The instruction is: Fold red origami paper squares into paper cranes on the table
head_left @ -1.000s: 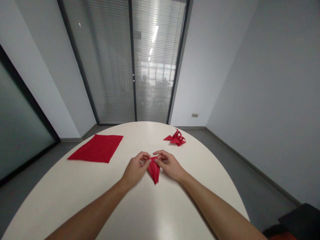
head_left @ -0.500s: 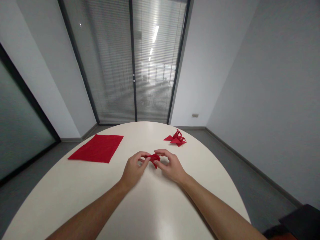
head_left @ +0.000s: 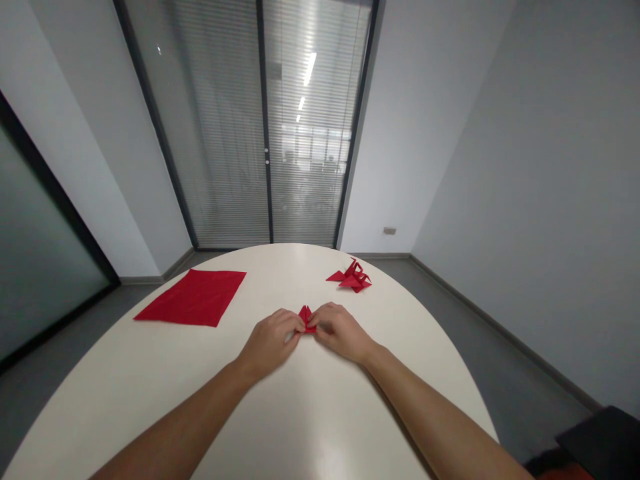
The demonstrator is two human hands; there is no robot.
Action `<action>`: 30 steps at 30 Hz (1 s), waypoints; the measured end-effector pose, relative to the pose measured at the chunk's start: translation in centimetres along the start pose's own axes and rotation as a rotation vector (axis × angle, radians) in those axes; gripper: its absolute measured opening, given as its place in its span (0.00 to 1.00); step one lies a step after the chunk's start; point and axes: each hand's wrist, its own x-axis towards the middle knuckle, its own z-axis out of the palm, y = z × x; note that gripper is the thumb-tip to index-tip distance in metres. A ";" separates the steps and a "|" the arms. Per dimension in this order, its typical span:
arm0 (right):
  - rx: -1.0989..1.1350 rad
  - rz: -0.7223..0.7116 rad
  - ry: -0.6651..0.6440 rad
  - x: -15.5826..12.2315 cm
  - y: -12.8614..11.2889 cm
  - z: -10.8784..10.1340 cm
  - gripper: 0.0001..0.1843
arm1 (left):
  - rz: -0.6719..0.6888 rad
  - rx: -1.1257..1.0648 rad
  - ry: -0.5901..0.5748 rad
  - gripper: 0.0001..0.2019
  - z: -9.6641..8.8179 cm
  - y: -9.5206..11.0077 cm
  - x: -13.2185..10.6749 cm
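Farthest left on the pale round bench (head_left: 280, 413), a red sheet (head_left: 195, 300) lies flat, its longest diagonal running from a near-left corner to a far-right one. Next comes the left hand (head_left: 271, 341), its thumb and fingers pinching the left side of a small folded red paper (head_left: 307, 323). That paper sits between the two hands, over the middle of the bench; whether its underside touches the surface cannot be told. Its narrow end, split into two close tips, points away from the person, and a straight edge crosses the near end. The visible centre crease runs away from the person, but fingers cover both sides, so the full long axis is unclear. The right hand (head_left: 344, 332) grips the paper's right side, fingers curled. Beyond it, farther right, stand folded red figures (head_left: 355, 283) clustered together, one pointed tip aimed left and others right.
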 end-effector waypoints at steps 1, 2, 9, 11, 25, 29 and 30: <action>-0.007 0.001 -0.027 0.0 0.0 0.0 0.16 | -0.005 0.009 -0.029 0.10 0.0 0.0 0.0; -0.014 -0.002 -0.049 0.0 -0.1 0.0 0.17 | -0.012 0.019 -0.053 0.09 -0.1 0.1 0.0; -0.031 -0.017 -0.102 0.0 -0.5 -0.3 0.19 | -0.048 0.088 -0.125 0.06 -0.4 0.7 0.3; -0.017 -0.025 -0.107 0.0 -0.5 -0.3 0.19 | -0.057 0.110 -0.133 0.04 -0.4 0.7 0.3; -0.037 0.039 -0.042 -0.3 0.0 -0.2 0.28 | -0.102 0.145 -0.124 0.02 -0.3 0.4 0.1; -0.045 0.015 -0.048 -0.5 0.7 0.1 0.26 | -0.116 0.152 -0.119 0.03 -0.1 0.2 0.0; -0.048 0.009 -0.044 -0.5 0.7 0.1 0.24 | -0.121 0.153 -0.120 0.03 -0.1 0.2 0.0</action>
